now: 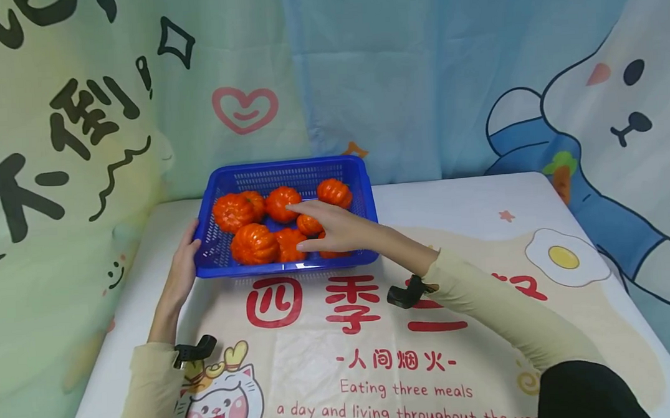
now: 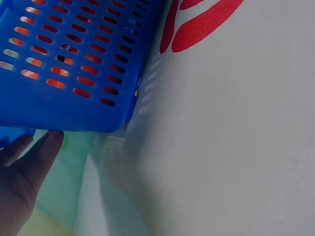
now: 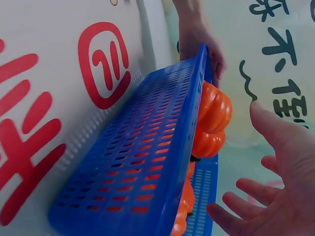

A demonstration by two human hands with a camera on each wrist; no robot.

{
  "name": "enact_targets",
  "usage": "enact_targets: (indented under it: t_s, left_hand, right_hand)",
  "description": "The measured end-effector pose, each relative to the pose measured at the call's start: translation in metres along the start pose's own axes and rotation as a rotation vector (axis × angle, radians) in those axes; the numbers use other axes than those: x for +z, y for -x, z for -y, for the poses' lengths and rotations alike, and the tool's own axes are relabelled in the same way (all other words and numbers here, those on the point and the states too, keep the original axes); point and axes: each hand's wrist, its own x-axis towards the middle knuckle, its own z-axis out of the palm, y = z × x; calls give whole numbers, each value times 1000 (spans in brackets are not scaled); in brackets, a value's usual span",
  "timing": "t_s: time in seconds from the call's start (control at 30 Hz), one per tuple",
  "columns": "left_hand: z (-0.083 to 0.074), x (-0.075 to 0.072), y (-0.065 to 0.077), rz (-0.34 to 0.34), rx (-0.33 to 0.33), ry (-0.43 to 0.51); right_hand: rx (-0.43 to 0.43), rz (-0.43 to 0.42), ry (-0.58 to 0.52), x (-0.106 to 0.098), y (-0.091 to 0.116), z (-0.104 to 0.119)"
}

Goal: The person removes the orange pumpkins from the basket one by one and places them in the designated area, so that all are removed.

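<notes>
Well — blue basket (image 1: 245, 270) rings pumpkins (image 1: 255, 243); backdrop (image 1: 372, 107) behind.

This seems a studio (cartoon backdrop (image 1: 372, 95), printed tabletop (image 1: 313, 359)).

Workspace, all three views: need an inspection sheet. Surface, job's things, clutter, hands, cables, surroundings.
Surface: white table printed with red writing and a fried egg.
Job's things: blue basket on the table, holding several orange pumpkins; some partly hidden.
Clutter: nothing seen.
Hands: left hand holds the basket's left end; right hand is over the pumpkins, fingers spread, gripping none.
Cables: nothing seen.
Surroundings: pale printed backdrop behind the table, with a large cartoon animal at the picture's right.
</notes>
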Motion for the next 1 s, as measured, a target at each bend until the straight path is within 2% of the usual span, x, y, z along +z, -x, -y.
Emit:
enact_targets:
  t_s: [0.3,0.5,0.67,1.0]
  left_hand:
    - [2,1,-1,-5,-8,86]
    - [-17,5,8,-2,-9,107]
    - [-27,8,12,-11,7,98]
    - [-28,9,14,-22,15,87]
  right_hand:
    - [-59,171,-17,9,-48,10]
    - [-68,269,40,16,-72,18]
    - [-53,317,55,19,-81,23]
    - [-63,334,63,24,-87,23]
